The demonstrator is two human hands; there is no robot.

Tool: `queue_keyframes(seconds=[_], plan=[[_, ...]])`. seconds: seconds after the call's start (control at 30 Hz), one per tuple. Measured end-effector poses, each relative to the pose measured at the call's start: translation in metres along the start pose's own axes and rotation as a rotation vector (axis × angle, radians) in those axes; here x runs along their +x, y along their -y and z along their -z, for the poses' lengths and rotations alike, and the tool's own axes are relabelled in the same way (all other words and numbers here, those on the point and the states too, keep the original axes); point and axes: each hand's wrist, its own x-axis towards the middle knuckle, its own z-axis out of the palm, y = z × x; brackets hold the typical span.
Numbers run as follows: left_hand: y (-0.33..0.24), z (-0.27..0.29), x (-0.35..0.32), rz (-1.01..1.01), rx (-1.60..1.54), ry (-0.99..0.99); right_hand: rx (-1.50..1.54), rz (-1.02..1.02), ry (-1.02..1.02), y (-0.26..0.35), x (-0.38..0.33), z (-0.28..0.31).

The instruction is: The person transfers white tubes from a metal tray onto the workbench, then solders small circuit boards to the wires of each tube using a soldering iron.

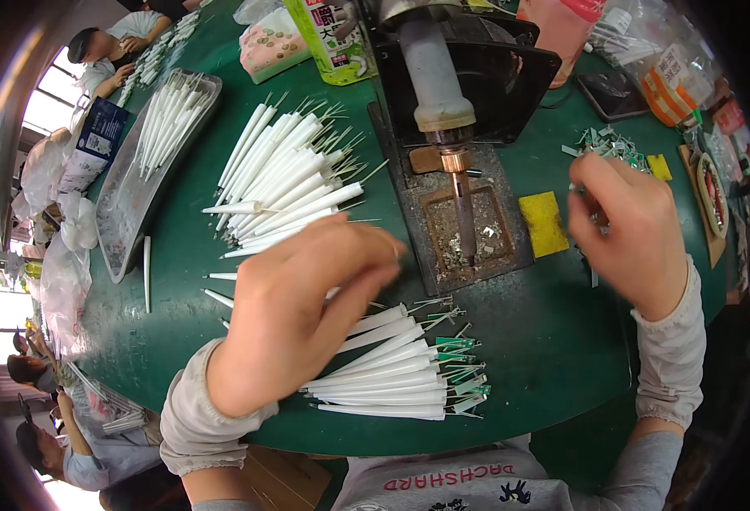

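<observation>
My left hand is curled, its thumb and fingers pressed together, above the white tapered tubes. Whatever it pinches is hidden behind the fingers, which are slightly blurred. One group of white tapered tubes with thin wire ends lies beyond it. Nearer me is a fanned row of similar tubes, with small green circuit boards at their right ends. My right hand is closed in a pinch beside a pile of small circuit boards. What its fingers hold cannot be made out.
A soldering iron points down over a dirty metal tray, a yellow sponge beside it. At left lies a long clear tray with more tubes. Bags and packages stand along the far edge. Other people sit at the left.
</observation>
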Motion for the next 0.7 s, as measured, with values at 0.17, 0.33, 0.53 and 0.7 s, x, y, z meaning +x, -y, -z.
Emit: queue_keyframes(seconds=[0.17,0.33,0.53,0.7], plan=[[-0.029,0.020,-0.002,-0.062,-0.176,0.213,0.871,-0.011,0.207,0.028,-0.002,0.013],[-0.027,0.013,-0.006,0.188,-0.375,0.388,1.203,-0.097,0.428,0.051,-0.007,0.009],[-0.021,-0.003,-0.012,0.256,-0.320,0.438,0.983,0.199,0.163,0.061,-0.018,-0.015],[-0.022,-0.005,-0.013,0.266,-0.276,0.479,0.783,0.417,0.108,0.060,-0.017,-0.015]])
